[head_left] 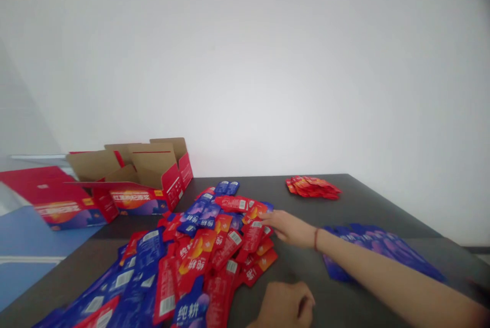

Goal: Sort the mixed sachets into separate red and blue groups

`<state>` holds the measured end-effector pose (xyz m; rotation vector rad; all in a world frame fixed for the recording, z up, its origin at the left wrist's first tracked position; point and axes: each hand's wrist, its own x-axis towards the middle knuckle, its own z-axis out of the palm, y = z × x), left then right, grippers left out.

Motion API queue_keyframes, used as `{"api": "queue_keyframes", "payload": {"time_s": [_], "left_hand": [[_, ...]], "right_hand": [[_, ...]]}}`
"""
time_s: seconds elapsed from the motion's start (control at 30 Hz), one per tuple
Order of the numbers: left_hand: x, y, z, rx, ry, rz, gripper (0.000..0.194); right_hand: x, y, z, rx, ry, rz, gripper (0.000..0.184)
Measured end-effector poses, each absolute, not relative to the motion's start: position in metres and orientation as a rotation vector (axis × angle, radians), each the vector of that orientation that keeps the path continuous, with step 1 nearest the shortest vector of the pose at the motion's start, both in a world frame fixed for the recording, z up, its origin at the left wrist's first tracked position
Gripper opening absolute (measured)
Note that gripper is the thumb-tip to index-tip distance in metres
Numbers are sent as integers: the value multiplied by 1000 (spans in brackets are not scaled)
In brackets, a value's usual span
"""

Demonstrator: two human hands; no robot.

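Note:
A mixed heap of red and blue printed sachets [199,251] spreads over the left half of the dark table. My right hand [289,228] reaches to the heap's right edge, its fingers stretched over the red sachets there; no sachet shows clearly gripped, and the fingertips partly hide the contact. Lower down, beside the heap's near right side, my left hand [285,305] is curled into a loose fist above the table, with nothing visible in it. Under and beyond my right forearm lies a fanned row of blue sachets [378,246].
A stack of red sachets [313,187] lies at the table's far right. Open red cardboard boxes [138,190] with raised flaps stand at the back left. The dark table [306,266] runs back to a white wall [268,62]. Blue flooring [26,241] shows at left.

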<state>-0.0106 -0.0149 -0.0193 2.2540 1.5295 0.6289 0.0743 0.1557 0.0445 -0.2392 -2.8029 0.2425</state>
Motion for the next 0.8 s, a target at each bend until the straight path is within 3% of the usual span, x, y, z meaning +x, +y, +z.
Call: {"api": "queue_keyframes", "payload": {"time_s": [0.37,0.6,0.8], "left_hand": [[-21,-30,-4,2920,1088,598,13],[-18,-39,-2,3159,918,441,16],[-11,-36,11,3039,934,881,12]], "right_hand": [[12,108,29,-298,-2887,58,32],[20,83,20,-219,-2790,118,32],[16,79,28,-271,-2747,153,27]]}}
